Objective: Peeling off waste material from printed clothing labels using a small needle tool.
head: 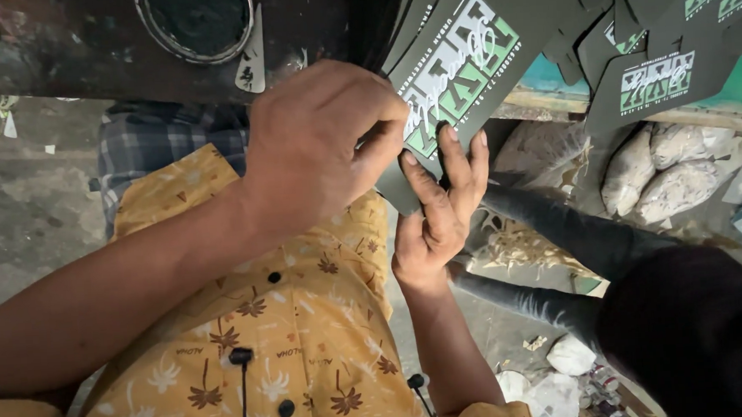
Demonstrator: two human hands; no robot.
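**Hands on a printed dark card at the table edge**

Cards, dark with green and white print, hang fanned over the table point(84, 54) edge, and both hands work the nearest card point(465, 68). The left hand point(313, 148) curls over its lower corner, fingers pressed together, pinching it. The right hand point(438, 205) lies spread flat under it, fingertips touching the print. It looks like a sorting or peeling step; any next move would call for a steady grip on that corner.

More cards point(660, 75) overlap just beside it and crowd the work. A round tin point(196, 23) sits on the table. Stuffed bags point(674, 176) and litter lie on the floor below.
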